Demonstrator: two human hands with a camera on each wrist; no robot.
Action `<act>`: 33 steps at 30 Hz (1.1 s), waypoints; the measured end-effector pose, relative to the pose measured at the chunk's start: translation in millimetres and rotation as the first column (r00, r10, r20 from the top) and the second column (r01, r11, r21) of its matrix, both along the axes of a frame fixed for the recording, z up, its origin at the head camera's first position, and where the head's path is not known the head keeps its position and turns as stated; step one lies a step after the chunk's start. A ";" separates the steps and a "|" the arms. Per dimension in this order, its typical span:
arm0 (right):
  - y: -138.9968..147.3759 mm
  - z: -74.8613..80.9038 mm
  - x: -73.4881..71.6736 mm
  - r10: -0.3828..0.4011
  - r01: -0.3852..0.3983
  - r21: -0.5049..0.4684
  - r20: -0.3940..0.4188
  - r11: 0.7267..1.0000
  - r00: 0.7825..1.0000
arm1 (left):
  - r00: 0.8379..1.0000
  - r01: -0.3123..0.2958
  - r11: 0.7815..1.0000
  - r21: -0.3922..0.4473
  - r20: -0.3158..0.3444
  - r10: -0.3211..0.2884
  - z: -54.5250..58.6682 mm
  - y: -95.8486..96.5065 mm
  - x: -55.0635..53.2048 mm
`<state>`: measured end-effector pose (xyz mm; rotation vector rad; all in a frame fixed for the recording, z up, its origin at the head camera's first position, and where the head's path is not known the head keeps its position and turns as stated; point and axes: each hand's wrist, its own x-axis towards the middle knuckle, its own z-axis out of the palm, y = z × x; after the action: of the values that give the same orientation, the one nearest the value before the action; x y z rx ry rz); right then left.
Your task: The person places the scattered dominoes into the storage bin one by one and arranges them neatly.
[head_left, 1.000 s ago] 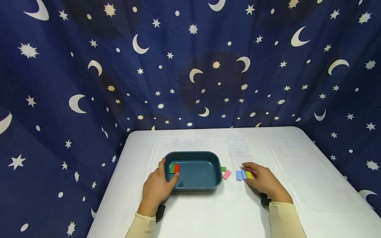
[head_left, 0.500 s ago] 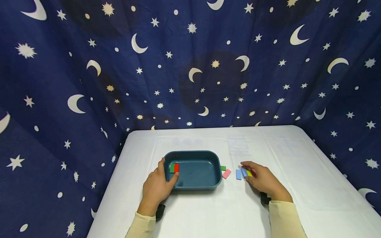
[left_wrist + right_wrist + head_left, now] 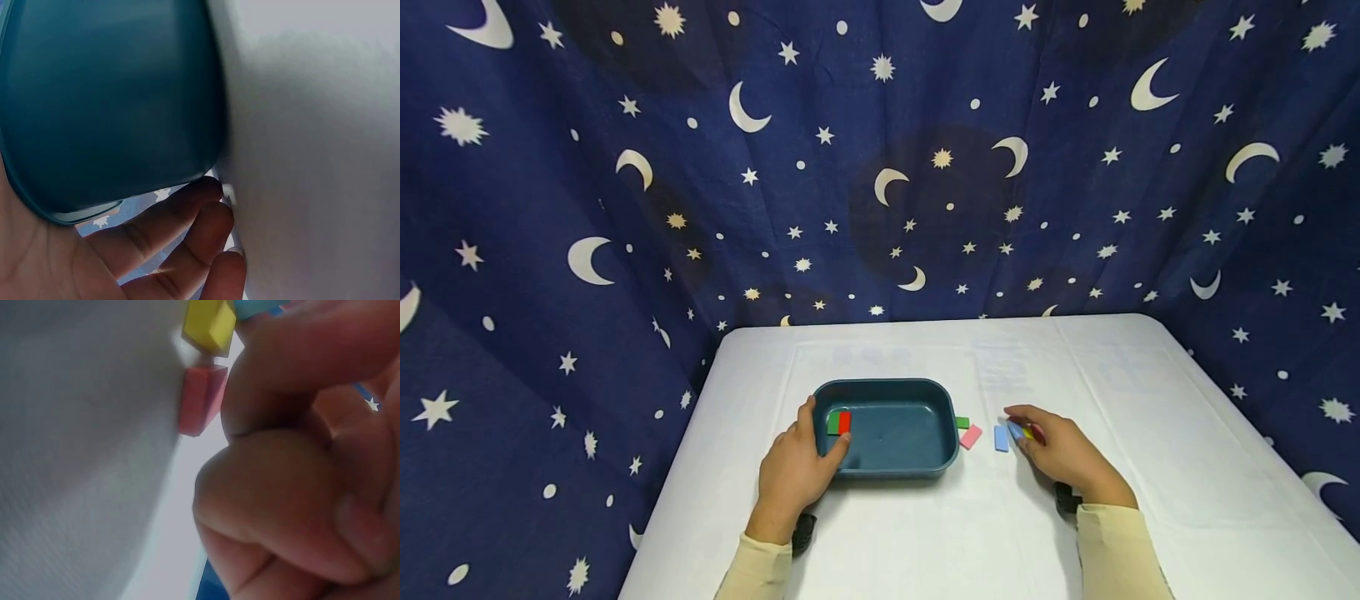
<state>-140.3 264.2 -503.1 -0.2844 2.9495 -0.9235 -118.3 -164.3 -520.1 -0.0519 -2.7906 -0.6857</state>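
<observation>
My left hand (image 3: 796, 471) grips the left end of a dark teal plastic tub (image 3: 898, 474), its thumb at the near rim and its fingers outside the wall. Inside the tub, at the left, a green block (image 3: 832, 423) and a red block (image 3: 845, 422) lie side by side. Right of the tub, my right hand (image 3: 1063, 450) pinches a light-blue block (image 3: 1015, 430), now tilted and partly hidden by the fingers. Under that hand are a yellow block (image 3: 209, 325) and a pinkish-red block (image 3: 201, 400), both resting on the table.
A second light-blue block (image 3: 1002, 438) lies flat just left of the right hand. A pink block (image 3: 971, 437) and a green block (image 3: 962, 422) sit close to the tub's right wall. The white-covered table (image 3: 1120, 375) meets a starry blue curtain (image 3: 880, 208) behind.
The light-blue block at my right fingertips has tipped from lying nearly flat to a steeper tilt. My left hand and the tub stay in place.
</observation>
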 end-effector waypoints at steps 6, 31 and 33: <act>-0.4 0.9 -0.6 0.011 -0.011 0.001 -0.014 1.000 1.000 | 1.000 -0.003 1.000 0.000 0.005 0.003 -0.7 -0.7 -0.7; -5.0 -1.6 -3.2 -0.002 0.002 0.005 -0.011 1.000 1.000 | 1.000 -0.001 1.000 0.004 0.021 0.000 -0.2 -1.2 -0.7; -5.4 -0.4 -4.0 -0.002 0.002 0.008 -0.009 1.000 1.000 | 1.000 0.000 1.000 0.002 0.024 0.000 -0.6 -1.1 -0.9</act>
<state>-144.3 258.8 -503.5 -0.2866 2.9610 -0.9132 -119.2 -165.3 -520.7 -0.0432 -2.8126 -0.6941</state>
